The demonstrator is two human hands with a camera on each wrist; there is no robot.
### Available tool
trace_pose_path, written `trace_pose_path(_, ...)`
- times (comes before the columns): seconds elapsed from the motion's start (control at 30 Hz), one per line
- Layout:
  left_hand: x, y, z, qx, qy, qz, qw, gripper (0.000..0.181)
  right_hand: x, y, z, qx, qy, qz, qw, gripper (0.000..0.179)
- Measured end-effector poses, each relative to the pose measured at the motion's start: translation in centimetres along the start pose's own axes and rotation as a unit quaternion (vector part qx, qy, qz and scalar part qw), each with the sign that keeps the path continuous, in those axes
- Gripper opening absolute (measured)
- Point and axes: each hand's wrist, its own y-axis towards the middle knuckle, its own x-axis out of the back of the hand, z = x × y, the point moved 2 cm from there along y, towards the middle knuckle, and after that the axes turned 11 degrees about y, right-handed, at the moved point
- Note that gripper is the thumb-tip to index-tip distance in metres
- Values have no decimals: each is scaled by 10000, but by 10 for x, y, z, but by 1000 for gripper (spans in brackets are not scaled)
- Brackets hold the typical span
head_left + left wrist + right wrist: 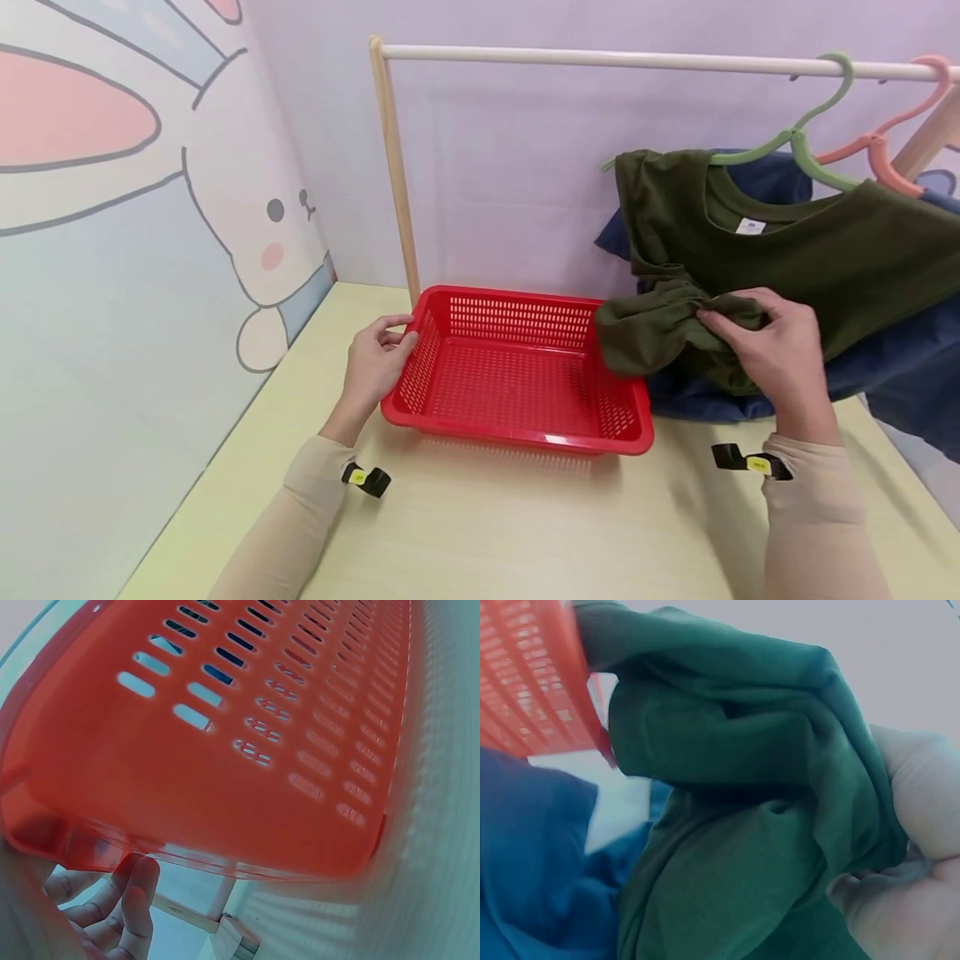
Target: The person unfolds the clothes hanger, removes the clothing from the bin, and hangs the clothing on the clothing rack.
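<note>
A red plastic basket (pixel 510 437) with slotted walls sits on the table. My left hand (pixel 380 354) grips its left rim, thumb on the near side; the curled fingers (pixel 139 900) show under the rim in the left wrist view. A dark green T-shirt (pixel 757 250) hangs on a green hanger (pixel 817 162). Its lower left part is bunched in my right hand (pixel 783 350), pinched between thumb and fingers. Part of that bunched cloth (pixel 727 742) hangs over the basket's right rim.
Behind the green shirt, a navy blue garment (pixel 885 379) hangs on a pink hanger (pixel 900 142). Both hangers hook on a white rail (pixel 570 57) with a wooden post (pixel 395 167) at left. A wall with a rabbit drawing (pixel 247 208) borders the table (pixel 480 533).
</note>
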Motion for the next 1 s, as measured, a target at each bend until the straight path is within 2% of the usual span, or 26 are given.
trace_pose_path(0.2, 1, -1, 2, 42, -18, -16, 10000, 42, 13, 2, -1, -228, -207, -812, 9962, 37)
trace_pose_path(0.43, 1, -2, 1, 39, -36, -12, 10000, 43, 19, 4, -4, -509, -506, -1256, 9895, 40)
trace_pose_path(0.53, 1, -1, 0, 30, -26, -22, 10000, 42, 20, 4, -5, -667, -668, -1211, 9881, 41)
trace_pose_path(0.63, 1, -1, 0, 14, -7, -32, 10000, 42, 18, 4, -5, -830, -775, -901, 9894, 42)
trace_pose_path(0.77, 0, -1, 0, 11, -6, -31, 10000, 42, 13, 3, -4, -793, -739, -605, 9923, 52)
trace_pose_path(0.87, 0, -1, 0, 7, -16, -33, 10000, 42, 12, 3, -4, -714, -624, -630, 9935, 56)
trace_pose_path(1.0, -1, -1, -1, 8, -30, -35, 10000, 42, 11, 3, -3, -728, -501, -718, 9935, 53)
